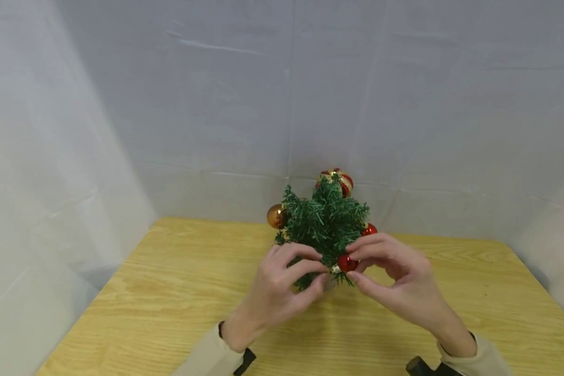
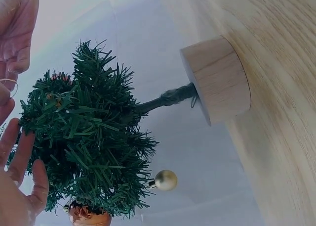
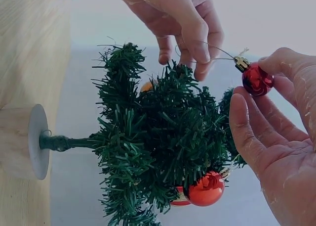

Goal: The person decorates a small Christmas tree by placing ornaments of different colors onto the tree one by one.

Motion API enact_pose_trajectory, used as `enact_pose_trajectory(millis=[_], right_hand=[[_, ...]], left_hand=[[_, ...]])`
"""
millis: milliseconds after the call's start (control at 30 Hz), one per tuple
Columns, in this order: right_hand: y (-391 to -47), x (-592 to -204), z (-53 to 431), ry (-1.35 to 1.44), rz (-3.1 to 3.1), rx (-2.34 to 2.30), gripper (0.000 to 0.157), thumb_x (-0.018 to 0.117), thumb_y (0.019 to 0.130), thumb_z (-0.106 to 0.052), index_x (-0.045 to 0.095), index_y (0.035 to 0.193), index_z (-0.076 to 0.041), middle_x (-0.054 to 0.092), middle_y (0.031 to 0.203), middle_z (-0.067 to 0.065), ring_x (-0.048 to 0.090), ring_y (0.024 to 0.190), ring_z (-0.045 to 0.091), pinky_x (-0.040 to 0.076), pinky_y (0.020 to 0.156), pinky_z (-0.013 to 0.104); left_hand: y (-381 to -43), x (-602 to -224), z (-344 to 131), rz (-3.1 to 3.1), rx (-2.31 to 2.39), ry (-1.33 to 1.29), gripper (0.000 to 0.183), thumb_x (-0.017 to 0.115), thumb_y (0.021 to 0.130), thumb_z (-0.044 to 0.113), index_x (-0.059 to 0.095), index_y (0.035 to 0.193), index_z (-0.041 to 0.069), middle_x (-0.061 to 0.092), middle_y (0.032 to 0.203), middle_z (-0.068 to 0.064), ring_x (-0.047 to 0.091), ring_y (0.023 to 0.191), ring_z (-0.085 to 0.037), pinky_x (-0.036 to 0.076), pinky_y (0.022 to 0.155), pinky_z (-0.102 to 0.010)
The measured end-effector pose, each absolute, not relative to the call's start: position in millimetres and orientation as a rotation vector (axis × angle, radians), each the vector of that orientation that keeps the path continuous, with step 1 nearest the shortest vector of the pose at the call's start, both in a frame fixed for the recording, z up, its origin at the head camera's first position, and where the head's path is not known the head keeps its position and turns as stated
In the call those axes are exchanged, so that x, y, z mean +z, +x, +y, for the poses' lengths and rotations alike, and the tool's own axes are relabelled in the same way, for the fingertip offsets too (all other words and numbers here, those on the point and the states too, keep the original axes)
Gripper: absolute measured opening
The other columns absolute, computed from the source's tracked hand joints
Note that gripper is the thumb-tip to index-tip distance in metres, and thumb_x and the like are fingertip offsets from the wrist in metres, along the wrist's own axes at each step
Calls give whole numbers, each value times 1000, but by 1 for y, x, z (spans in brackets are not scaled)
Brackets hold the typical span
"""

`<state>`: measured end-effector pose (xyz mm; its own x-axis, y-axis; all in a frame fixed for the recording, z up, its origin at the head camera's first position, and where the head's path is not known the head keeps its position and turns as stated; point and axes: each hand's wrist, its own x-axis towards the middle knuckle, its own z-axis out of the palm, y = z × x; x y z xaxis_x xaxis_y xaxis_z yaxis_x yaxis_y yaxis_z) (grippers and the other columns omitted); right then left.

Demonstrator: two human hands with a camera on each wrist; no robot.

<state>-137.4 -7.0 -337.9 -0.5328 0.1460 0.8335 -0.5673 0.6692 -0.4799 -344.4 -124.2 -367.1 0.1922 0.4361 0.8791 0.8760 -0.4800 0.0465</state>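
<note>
A small green artificial Christmas tree (image 1: 317, 214) stands on a round wooden base (image 2: 217, 80). At its near side, my right hand (image 1: 399, 277) pinches a red ornament ball (image 3: 257, 79) between thumb and fingers. The ball has a gold cap (image 3: 242, 64) with a thin string loop (image 3: 222, 52) running from it. My left hand (image 1: 284, 282) is just left of the ball, its thumb and fingertips pinching the loop. Part of the loop is hidden behind these fingers. The string stretches between both hands, above the branches in the head view.
On the tree hang a copper-gold ball (image 1: 276, 216), a striped red-and-gold ball (image 1: 345, 184), another red ball (image 3: 205, 189) and a small pale gold ball (image 2: 166, 180). The tree stands on a wooden table (image 1: 183, 271), with white sheeting (image 1: 225, 115) behind.
</note>
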Motion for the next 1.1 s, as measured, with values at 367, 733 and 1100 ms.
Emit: enact_pose_trajectory(millis=[367, 733, 1100], right_hand=[[-128, -337, -10, 213, -2003, 915, 40, 68, 79, 24, 70, 111, 1, 59, 115, 7, 65, 91, 12, 58, 77, 20], [-129, -337, -12, 160, -2048, 843, 38, 69, 77, 25, 67, 96, -8, 67, 101, 11, 64, 80, 7, 56, 64, 20], [-138, -336, -20, -17, -2207, 504, 33, 83, 79, 3, 77, 104, -17, 69, 90, -7, 60, 69, -2, 49, 60, 11]], left_hand=[[-348, -364, -125, -1198, -1353, -1952, 8, 68, 96, 18, 74, 92, 14, 70, 106, -3, 67, 96, -17, 52, 80, -34], [-348, -362, -128, -1189, -1495, -1924, 7, 67, 95, 14, 72, 92, 11, 70, 107, -8, 67, 95, -21, 55, 84, -36], [-343, -358, -132, -1210, -1536, -1937, 10, 65, 98, 18, 72, 93, 12, 69, 109, -7, 66, 96, -20, 55, 85, -35]])
